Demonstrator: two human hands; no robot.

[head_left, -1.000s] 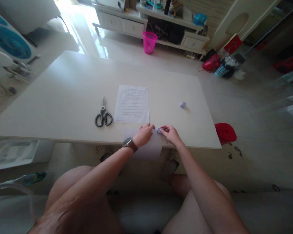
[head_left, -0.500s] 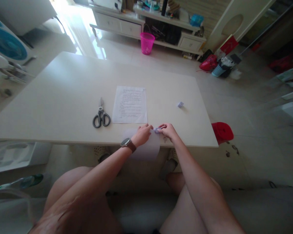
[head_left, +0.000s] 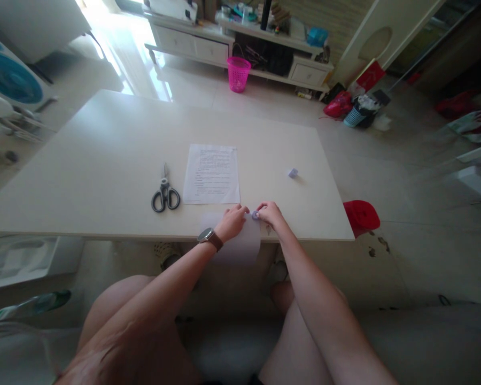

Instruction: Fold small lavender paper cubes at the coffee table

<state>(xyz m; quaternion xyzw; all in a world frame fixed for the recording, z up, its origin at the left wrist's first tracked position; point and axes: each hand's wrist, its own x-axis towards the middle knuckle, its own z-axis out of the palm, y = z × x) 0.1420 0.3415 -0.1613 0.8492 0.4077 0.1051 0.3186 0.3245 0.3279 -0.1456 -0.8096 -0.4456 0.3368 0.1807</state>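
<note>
On the table's near edge lies a blank sheet of paper (head_left: 240, 247), its lower part hanging over the edge. My left hand (head_left: 233, 222), with a watch on the wrist, rests on this sheet, fingers bent and somewhat apart. At the sheet's upper right corner my right hand (head_left: 269, 213) pinches a small pale folded piece of paper (head_left: 255, 215), mostly covered by the fingertips. A printed sheet (head_left: 211, 174) lies flat just beyond my left hand. Left of it are scissors with dark handles (head_left: 165, 191), closed blades pointing away. Another small folded paper piece (head_left: 293, 172) sits farther right.
The white table (head_left: 104, 160) spans the view, its near edge just before my knees. A red stool or bin (head_left: 361, 216) stands by its right end. Beyond are a pink basket (head_left: 238, 75) and a low white cabinet (head_left: 192, 47). A fan (head_left: 12, 75) is at left.
My right hand has shifted slightly, its fingers closing more over the small folded paper. My left hand stays on the sheet. The whole view has moved a little.
</note>
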